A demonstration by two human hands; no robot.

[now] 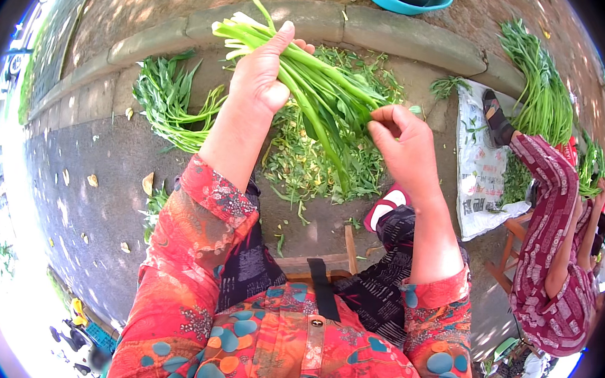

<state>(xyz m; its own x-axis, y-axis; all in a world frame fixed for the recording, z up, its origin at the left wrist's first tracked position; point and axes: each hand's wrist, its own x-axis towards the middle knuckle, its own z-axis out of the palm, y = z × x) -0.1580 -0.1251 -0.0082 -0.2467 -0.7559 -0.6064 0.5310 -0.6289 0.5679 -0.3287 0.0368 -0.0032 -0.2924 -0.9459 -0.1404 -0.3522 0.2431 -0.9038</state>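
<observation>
My left hand (264, 72) is wrapped round a bunch of water spinach (315, 93), with the pale cut ends sticking out past the thumb at the upper left. The stems slant down to the right, where the leaves hang. At that leafy side, my right hand (406, 143) is closed in a pinch against the bunch; the exact bit between thumb and fingertips is partly hidden. Beneath both hands spreads a pile of loose green and yellowish leaves (294, 161) on the ground. Another bunch of long-stemmed greens (172, 105) lies to the left of my left forearm.
A stone kerb (408, 39) runs across the far side, with a blue basin (407, 3) beyond it. At right, a co-worker in patterned maroon clothes (551, 197) sits beside a white sack (479, 193) and a large heap of greens (547, 93). Part of a wooden stool (351, 247) shows between my legs.
</observation>
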